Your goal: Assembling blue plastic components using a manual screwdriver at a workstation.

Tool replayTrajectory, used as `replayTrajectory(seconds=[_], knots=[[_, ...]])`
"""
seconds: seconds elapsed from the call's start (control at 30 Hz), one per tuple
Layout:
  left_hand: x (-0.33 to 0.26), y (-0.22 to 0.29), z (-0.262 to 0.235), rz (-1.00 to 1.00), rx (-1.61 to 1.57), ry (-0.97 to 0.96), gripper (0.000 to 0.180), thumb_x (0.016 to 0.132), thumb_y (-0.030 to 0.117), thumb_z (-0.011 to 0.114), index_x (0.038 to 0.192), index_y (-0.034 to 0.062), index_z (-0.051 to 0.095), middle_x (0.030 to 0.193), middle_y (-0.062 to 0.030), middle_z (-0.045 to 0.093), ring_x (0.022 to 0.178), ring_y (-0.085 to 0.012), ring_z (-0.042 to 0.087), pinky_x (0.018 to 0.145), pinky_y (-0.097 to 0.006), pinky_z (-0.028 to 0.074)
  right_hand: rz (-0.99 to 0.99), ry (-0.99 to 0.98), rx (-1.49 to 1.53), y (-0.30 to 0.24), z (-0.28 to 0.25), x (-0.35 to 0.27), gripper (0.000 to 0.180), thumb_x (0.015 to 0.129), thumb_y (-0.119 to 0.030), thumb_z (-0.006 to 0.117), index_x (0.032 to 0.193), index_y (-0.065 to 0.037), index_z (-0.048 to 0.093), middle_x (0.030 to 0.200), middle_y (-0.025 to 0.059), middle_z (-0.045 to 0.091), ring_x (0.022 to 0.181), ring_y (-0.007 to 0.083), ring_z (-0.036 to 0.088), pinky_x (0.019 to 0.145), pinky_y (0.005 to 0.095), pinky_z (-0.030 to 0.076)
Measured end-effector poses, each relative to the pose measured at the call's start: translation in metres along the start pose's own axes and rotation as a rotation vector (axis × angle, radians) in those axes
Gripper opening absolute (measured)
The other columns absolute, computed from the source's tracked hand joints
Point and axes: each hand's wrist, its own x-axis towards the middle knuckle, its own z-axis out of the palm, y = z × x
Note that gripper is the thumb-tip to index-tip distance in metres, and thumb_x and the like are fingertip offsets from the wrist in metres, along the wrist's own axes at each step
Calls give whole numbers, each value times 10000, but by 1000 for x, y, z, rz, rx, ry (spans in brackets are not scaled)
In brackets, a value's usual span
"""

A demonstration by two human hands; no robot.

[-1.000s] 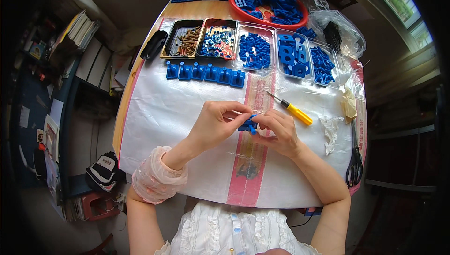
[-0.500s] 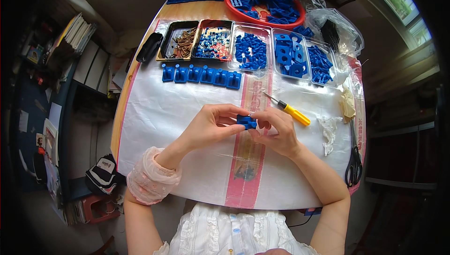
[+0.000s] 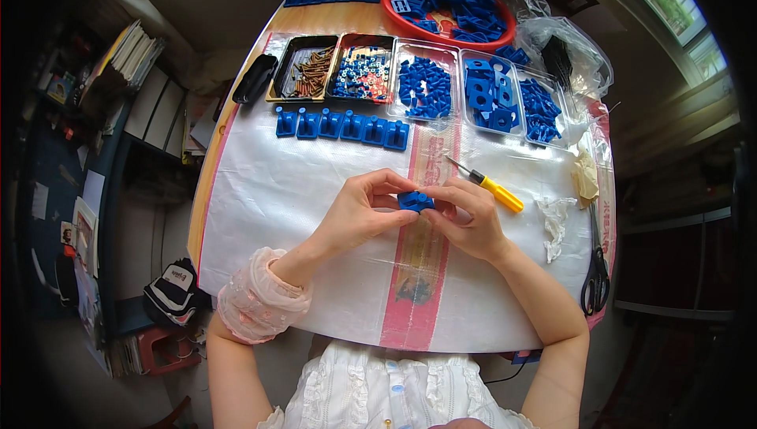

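The left hand and right hand are pinching a small blue plastic piece between their fingertips, holding it over a white sheet. Just beyond the right hand, a yellow-handled screwdriver is lying. Farther off, six blue assemblies are standing in a row before parts trays; a red basin is holding blue parts behind.

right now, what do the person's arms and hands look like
The left hand and right hand are bare, with no gloves visible. A puffy, pale pink, spotted fabric sleeve is bunched around the left forearm; the right forearm is uncovered. White fabric sleeve edges show near the picture's bottom.
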Motion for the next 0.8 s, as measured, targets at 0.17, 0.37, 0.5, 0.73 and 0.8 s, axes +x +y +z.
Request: replayTrajectory(seconds=[0.17,0.37,0.5,0.73,0.8], knots=[[-1,-2,2,-43,-95,34,349,859,-25,756,1191,-26,648,1135,-93,699,1015,-160,701,871,-275,587,-3,14,-31,1,0,1,343,794,4,774,1125,-76,735,830,31,645,663,127,581,577,245,463],[0,-2,6,-78,-190,62,347,873,-14,748,1204,-21,644,1147,-97,699,1014,-155,702,868,-269,585,32,74,-7,2,2,0,288,797,9,783,1069,-68,732,812,26,634,650,115,573,564,244,452],[1,-5,5,-88,-263,101,319,893,4,737,1197,-2,640,1162,-78,699,1037,-133,688,838,-244,582,28,110,-41,-2,1,3,282,798,13,789,1062,-61,724,803,30,626,631,115,570,554,248,454],[4,-2,0,-164,-418,190,293,947,32,687,1225,28,593,1174,-73,691,1089,-117,669,793,-177,577,-48,220,-234,-4,0,3,309,790,52,761,1076,-57,714,814,65,624,666,180,607,566,296,488],[5,0,-2,-187,-476,199,299,954,32,677,1236,28,577,1183,-76,682,1094,-121,669,793,-152,581,-80,254,-355,-4,-6,5,308,786,53,750,1071,-56,710,835,71,626,700,205,617,574,314,500]])
